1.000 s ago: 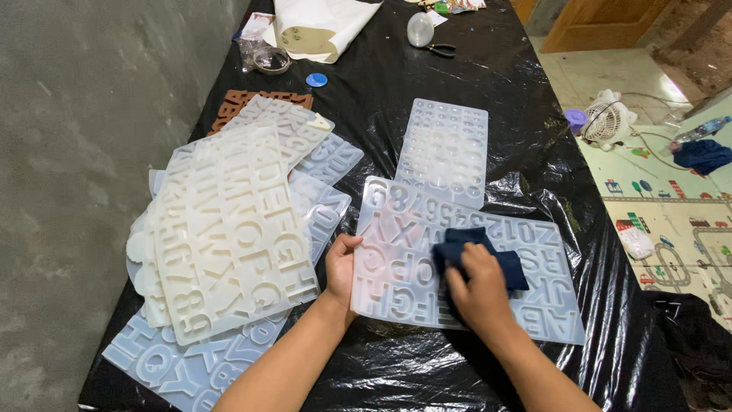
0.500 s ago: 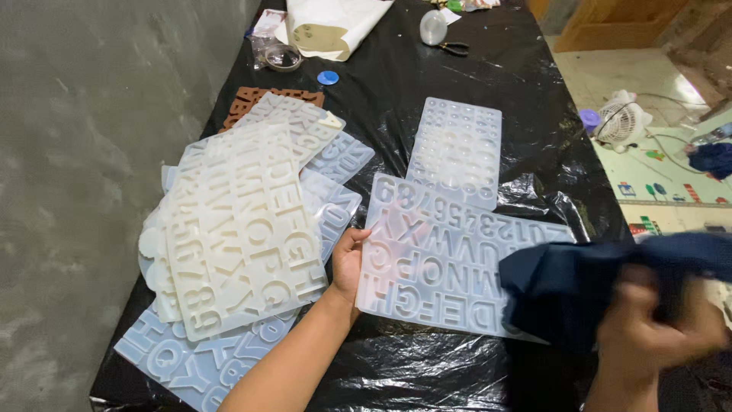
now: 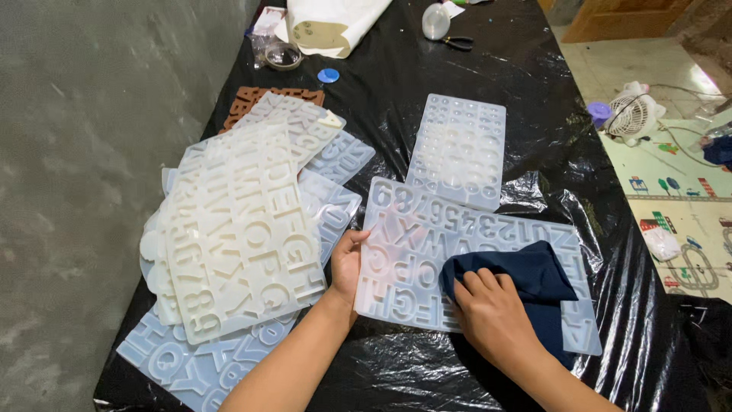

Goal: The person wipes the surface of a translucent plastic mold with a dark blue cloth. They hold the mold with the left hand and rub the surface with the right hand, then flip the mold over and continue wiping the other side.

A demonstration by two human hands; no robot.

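Head view: the right hand point(image 3: 492, 317), lifted off to the frame's right 0.5 s ago, again presses the dark blue cloth point(image 3: 526, 286) flat-fingered onto the translucent letter mould point(image 3: 465, 259), lower centre; wiping resumes while left hand point(image 3: 347, 267) fingers clamp its edge.

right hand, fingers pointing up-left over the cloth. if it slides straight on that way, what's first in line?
The right hand presses the dark blue cloth on the clear letter mould. Straight on, it likely runs off the cloth onto bare mould, then toward the left hand gripping the mould's edge. Depth unclear.
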